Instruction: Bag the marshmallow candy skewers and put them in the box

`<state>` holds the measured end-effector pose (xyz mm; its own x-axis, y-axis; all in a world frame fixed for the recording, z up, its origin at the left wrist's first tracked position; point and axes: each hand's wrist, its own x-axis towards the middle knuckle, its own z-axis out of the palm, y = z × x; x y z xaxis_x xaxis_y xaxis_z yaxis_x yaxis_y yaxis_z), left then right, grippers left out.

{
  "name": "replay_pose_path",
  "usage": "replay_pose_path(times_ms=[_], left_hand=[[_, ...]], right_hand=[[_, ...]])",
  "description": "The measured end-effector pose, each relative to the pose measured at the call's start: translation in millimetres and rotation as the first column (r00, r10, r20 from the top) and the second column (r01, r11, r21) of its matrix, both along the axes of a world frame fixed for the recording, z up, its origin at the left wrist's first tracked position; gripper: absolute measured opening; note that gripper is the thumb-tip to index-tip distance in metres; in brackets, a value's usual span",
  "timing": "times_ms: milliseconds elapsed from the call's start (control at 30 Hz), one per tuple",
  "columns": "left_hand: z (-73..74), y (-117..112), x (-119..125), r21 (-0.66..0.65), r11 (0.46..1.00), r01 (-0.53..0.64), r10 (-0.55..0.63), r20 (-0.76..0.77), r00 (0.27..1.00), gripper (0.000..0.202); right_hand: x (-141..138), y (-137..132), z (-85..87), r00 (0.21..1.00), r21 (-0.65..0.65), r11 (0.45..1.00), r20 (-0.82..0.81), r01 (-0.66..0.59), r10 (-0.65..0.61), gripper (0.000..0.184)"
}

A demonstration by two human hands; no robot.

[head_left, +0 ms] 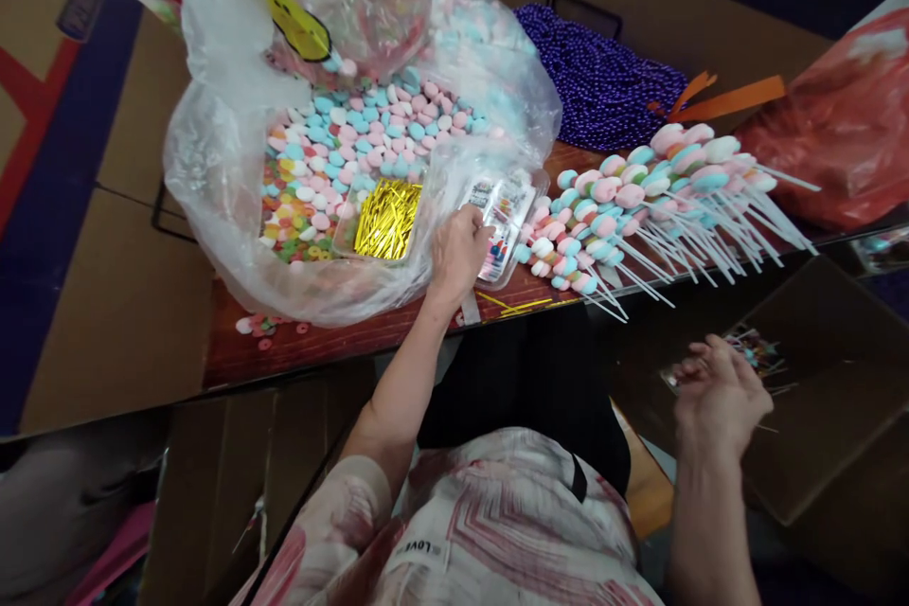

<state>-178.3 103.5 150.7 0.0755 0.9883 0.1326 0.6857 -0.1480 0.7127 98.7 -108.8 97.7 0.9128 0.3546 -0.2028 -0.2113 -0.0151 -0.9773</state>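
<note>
Many candy sticks (629, 196) are piled right of cards (523, 199) touched by the left hand (456, 251). Near right, the right hand (721, 395) is seen. Both grips are half curled; what is held cannot be told.

Two hands (458, 251) (721, 393), one purple cord bundle (603, 80), candy skewers (630, 196) (many, overlapping)

Head-worn view, facing forward, down over table (228, 352)
</note>
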Motion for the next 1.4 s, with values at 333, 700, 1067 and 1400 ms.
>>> replay_pose_path(times_ms=[333, 700, 1067, 1400], left_hand=[[10.1, -24.2, -10.2, 0.033, 0.982, -0.185, 0.132, 0.579, 0.805, 0.017], [16.6, -118.9, 0.4, -0.398, 0.890, 0.220, 0.367, 0.915, 0.168, 0.029], [6.4, -124.3, 9.3, -0.458, 0.888, 0.042, 0.440, 0.873, 0.212, 0.032], [12.1, -129.5, -6.1, -0.503, 0.854, 0.130, 0.482, 0.861, 0.162, 0.034]], right_hand=[[-135.2, 42.3, 60.1, 0.725, -0.132, 0.772, 0.275, -0.622, 0.631, 0.022], [-195.4, 72.1, 52.5, 0.748, 0.154, 0.736, 0.025, -0.659, 0.664, 0.021], [-174.0, 56.9, 49.4, 0.744, 0.087, 0.742, -0.013, -0.665, 0.668, 0.037], [-173.9, 54.7, 46.9, 0.767, -0.024, 0.773, 0.102, -0.634, 0.633, 0.050]])
